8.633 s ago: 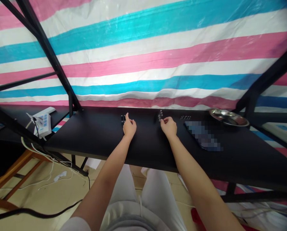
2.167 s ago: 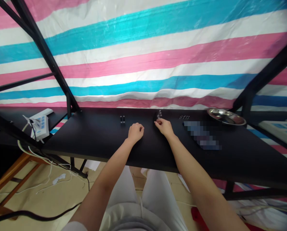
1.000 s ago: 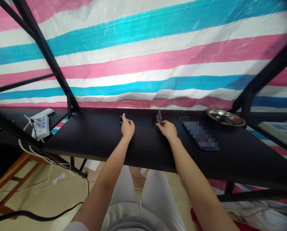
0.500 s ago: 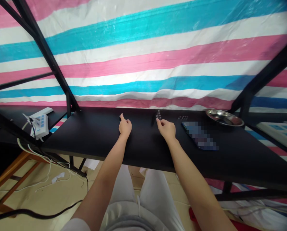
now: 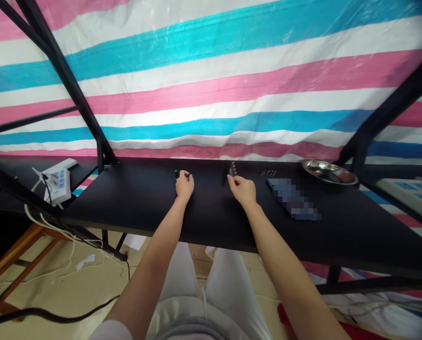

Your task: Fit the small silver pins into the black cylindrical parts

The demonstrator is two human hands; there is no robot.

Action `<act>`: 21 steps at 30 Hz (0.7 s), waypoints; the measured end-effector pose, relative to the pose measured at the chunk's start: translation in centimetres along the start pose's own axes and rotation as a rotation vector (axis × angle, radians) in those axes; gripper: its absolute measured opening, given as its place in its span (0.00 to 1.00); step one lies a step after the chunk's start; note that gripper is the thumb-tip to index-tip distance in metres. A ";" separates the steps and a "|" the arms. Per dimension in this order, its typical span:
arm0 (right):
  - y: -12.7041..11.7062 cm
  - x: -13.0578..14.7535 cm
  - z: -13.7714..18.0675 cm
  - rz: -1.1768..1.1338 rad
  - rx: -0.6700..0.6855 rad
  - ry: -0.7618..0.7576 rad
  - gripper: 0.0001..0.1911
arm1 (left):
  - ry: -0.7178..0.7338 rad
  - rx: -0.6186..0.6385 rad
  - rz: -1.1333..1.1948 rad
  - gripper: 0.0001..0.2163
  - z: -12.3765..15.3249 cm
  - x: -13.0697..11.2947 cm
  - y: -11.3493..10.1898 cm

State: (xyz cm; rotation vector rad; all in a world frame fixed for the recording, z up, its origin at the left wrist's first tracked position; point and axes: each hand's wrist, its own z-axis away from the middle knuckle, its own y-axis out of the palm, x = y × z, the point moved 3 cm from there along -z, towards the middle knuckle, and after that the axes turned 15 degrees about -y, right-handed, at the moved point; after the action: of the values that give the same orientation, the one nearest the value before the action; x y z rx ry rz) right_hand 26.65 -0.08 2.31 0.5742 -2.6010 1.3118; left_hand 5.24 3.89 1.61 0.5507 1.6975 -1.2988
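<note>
My left hand (image 5: 184, 185) rests far out on the black table (image 5: 143, 203), its fingers curled onto a small dark object (image 5: 177, 174) with light tips. My right hand (image 5: 243, 189) lies a little to the right, fingers pinched just below a small dark holder of pale upright pieces (image 5: 232, 168). What the right fingers hold, if anything, is too small to make out.
A row of tiny dark parts (image 5: 268, 173) lies beyond a blurred flat device (image 5: 291, 198). A steel dish (image 5: 329, 172) sits at the far right. A white power strip (image 5: 57, 183) with cables is at the left, black frame bars on both sides.
Within the last second my left hand has reached further out and closed its fingers onto the small dark object. My right hand has edged closer to the holder.
</note>
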 end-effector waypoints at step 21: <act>1.3 3.0 0.5 -0.221 0.125 -0.266 0.22 | 0.250 0.644 0.361 0.16 4.9 -2.6 1.1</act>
State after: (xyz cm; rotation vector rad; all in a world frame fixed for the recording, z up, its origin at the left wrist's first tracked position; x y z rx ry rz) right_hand 23.43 -0.62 2.02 1.0923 -2.5688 1.4155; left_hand 9.26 0.22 2.99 1.3748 1.2558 -1.5375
